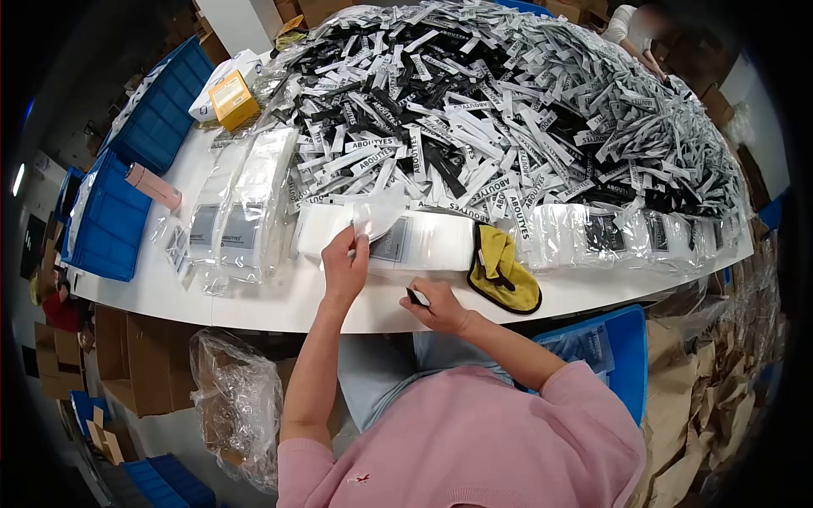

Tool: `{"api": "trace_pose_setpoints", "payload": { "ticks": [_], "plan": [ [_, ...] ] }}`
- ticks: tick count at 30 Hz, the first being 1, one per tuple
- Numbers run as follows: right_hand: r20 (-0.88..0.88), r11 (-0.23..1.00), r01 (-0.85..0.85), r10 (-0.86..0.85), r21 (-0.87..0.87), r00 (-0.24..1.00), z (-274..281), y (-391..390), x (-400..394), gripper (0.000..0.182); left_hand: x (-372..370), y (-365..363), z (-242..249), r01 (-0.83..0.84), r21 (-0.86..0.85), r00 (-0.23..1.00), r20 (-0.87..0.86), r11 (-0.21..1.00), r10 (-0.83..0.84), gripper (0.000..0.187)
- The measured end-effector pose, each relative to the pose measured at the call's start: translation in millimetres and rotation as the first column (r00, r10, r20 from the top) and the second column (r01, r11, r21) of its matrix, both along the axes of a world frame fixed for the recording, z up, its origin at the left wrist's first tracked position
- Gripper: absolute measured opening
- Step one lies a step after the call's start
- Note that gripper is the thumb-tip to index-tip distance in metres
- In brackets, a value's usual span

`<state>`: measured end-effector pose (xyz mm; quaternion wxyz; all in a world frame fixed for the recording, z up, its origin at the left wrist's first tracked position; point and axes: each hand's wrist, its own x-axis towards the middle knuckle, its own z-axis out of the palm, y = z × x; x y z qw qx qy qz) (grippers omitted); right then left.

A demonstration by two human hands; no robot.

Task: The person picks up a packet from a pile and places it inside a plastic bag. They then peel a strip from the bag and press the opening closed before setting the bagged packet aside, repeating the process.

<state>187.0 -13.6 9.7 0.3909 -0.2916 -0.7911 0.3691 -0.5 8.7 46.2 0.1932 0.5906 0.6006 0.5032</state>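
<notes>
My left hand [345, 267] pinches a thin translucent plastic bag [383, 213], raised over a row of flat plastic bags [440, 241] with grey printed panels. My right hand [440, 306] is closed on a small dark strip-like piece [415, 296] just above the table's front edge; its exact kind is mostly hidden by the fingers. A yellow cloth with dark edging [504, 275] lies to the right of the bag row. Behind it all rises a big heap of black and white strip packets [474, 110], many printed ABOUTYES.
More bundled clear bags [254, 199] lie at left, near a pink bottle [154, 186] and an orange box [235, 100]. Blue crates [106, 220] stand at the left edge. A blue bin [627, 351] sits below the table at right. Another person [631, 30] is at the far right.
</notes>
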Motion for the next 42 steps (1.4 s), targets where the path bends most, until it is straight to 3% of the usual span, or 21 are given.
{"api": "trace_pose_setpoints", "payload": {
  "ticks": [1,3,8,12,14,15,17,20,21,23,25,26,28,29,30,31,33,35,36,38,42],
  "plan": [
    [-0.041,1.0,0.009,-0.009,-0.01,0.999,9,-2,2,0.02,1,-5,3,-0.004,-0.002,1.0,-0.001,1.0,0.004,0.019],
    [-0.069,1.0,0.008,-0.01,-0.02,0.998,8,-2,0,0.022,4,-18,14,0.028,0.238,0.975,-0.221,0.971,0.026,0.028],
    [-0.065,0.99,0.129,-0.132,-0.051,0.989,-10,8,-1,0.023,7,-45,26,0.12,0.305,0.905,-0.425,0.945,0.023,0.04],
    [-0.198,0.957,0.071,-0.13,-0.283,0.972,9,11,-4,0.028,7,-55,28,0.256,0.398,0.808,-0.589,0.881,0.032,0.049],
    [-0.365,0.658,-0.189,-0.14,-0.729,0.92,3,15,-7,0.03,8,-60,31,0.282,0.384,0.783,-0.621,0.879,0.019,0.049],
    [-0.367,0.659,-0.193,-0.135,-0.727,0.92,9,17,-7,0.03,7,-62,33,0.308,0.367,0.758,-0.652,0.878,0.006,0.05],
    [-0.574,0.507,-0.457,-0.094,-0.73,0.813,30,20,-3,0.031,7,-65,39,0.307,0.35,0.733,-0.68,0.885,0.015,0.05],
    [-0.404,0.667,-0.297,-0.006,-0.683,0.915,44,25,-7,0.027,4,-62,38,0.29,0.338,0.695,-0.718,0.895,0.045,0.049],
    [-0.406,0.667,-0.302,-0.002,-0.681,0.914,44,27,-9,0.027,2,-59,36,0.275,0.342,0.682,-0.728,0.899,0.068,0.048],
    [-0.431,0.833,-0.2,-0.051,-0.517,0.901,43,29,-14,0.026,-1,-47,31,0.267,0.314,0.659,-0.749,0.911,0.065,0.048],
    [-0.388,0.79,-0.074,-0.215,-0.609,0.896,56,29,-13,0.023,2,-34,31,0.25,0.295,0.635,-0.769,0.922,0.074,0.048],
    [-0.362,0.787,-0.024,-0.256,-0.617,0.896,59,32,-11,0.022,8,-26,32,0.245,0.242,0.667,-0.745,0.939,0.018,0.047],
    [-0.361,0.931,0.056,-0.194,-0.36,0.912,57,34,-6,0.024,17,-15,22,0.253,0.205,0.8,-0.594,0.945,-0.085,0.045],
    [-0.401,0.975,0.092,-0.168,-0.201,0.901,63,35,-7,0.026,22,-15,12,0.267,0.226,0.878,-0.457,0.937,-0.141,0.043],
    [-0.381,0.994,0.087,-0.057,0.062,0.923,63,42,-3,0.023,32,-20,9,0.329,0.073,0.941,-0.108,0.941,-0.32,0.036],
    [-0.368,0.997,0.082,-0.072,0.012,0.927,62,42,-3,0.023,39,-24,7,0.434,-0.042,0.87,0.279,0.9,-0.407,0.031],
    [-0.349,1.0,0.007,-0.008,-0.004,0.937,55,45,-2,0.026,43,-26,13,0.694,-0.252,0.689,0.505,0.674,-0.52,0.027],
    [-0.396,0.931,-0.167,0.027,-0.324,0.918,72,40,-1,0.027,50,-32,14,0.735,-0.101,0.515,0.727,0.671,-0.455,0.025],
    [-0.416,0.904,-0.156,-0.026,-0.399,0.909,68,40,-4,0.027,52,-35,17,0.67,-0.144,0.566,0.734,0.728,-0.375,0.024],
    [-0.481,0.68,-0.227,-0.21,-0.698,0.851,67,40,-4,0.027,55,-40,19,0.583,-0.272,0.681,0.678,0.766,-0.278,0.023],
    [-0.635,0.591,-0.403,-0.255,-0.699,0.729,67,38,-15,0.035,56,-52,15,0.573,-0.319,0.676,0.705,0.755,-0.216,0.017]
  ]
}}
